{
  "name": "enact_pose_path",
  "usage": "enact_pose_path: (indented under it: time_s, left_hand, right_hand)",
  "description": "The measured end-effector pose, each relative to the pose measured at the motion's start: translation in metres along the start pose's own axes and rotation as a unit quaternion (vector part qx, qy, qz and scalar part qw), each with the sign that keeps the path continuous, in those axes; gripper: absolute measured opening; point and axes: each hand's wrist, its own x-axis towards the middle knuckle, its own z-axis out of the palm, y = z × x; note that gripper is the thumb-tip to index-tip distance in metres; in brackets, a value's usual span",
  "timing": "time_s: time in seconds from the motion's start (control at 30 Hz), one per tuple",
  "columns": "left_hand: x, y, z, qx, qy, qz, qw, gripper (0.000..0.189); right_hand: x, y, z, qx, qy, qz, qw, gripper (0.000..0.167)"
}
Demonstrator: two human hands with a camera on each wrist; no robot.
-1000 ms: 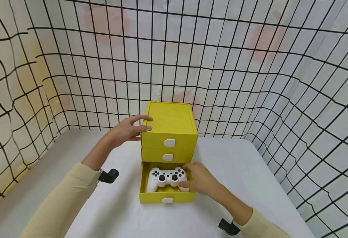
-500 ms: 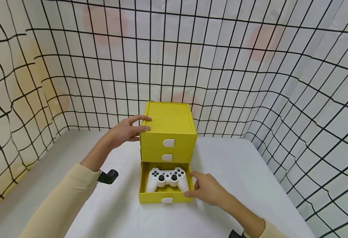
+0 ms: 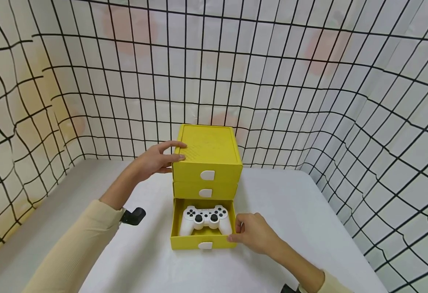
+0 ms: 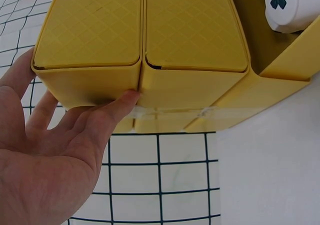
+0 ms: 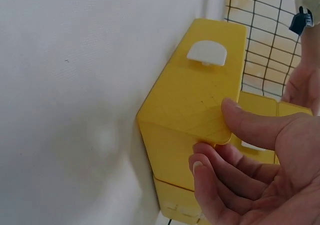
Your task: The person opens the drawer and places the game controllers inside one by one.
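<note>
A yellow three-drawer storage box (image 3: 209, 142) stands mid-table in the head view. Its bottom drawer (image 3: 184, 243) is pulled out, and a white game controller (image 3: 206, 219) lies inside. My right hand (image 3: 256, 234) is at that drawer's front right corner. In the right wrist view the thumb (image 5: 245, 122) presses the front face while the fingers curl along the side wall. My left hand (image 3: 153, 160) rests on the upper left edge of the box, some fingers on top and others against the side. In the left wrist view the fingers look extended.
White half-round tabs mark the drawer fronts, such as the top tab (image 3: 207, 175). The white table (image 3: 291, 203) is enclosed by black wire grid walls (image 3: 272, 81) with pale cloth behind. A dark wrist mount (image 3: 133, 217) sits on the left sleeve.
My right hand has moved off the controller's right grip, outward and toward me, to the drawer's front right corner, where its fingers have curled in. My left hand stays on the box.
</note>
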Motion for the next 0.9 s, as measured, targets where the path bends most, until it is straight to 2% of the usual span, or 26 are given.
enact_pose_path:
  time_s: [0.4, 0.63, 0.9]
  left_hand:
    - [0.0, 0.001, 0.0, 0.005, 0.004, -0.006, 1.0, 0.055]
    - [0.0, 0.0, 0.0, 0.001, 0.003, -0.007, 1.0, 0.055]
    - [0.0, 0.001, 0.0, 0.0, 0.003, -0.011, 0.9999, 0.054]
  right_hand:
    - [0.002, 0.0, 0.001, 0.006, 0.016, -0.002, 0.9998, 0.036]
    - [0.005, 0.0, 0.003, 0.002, 0.039, -0.005, 0.9992, 0.036]
    - [0.014, 0.003, 0.006, 0.01, 0.063, 0.018, 0.9978, 0.034]
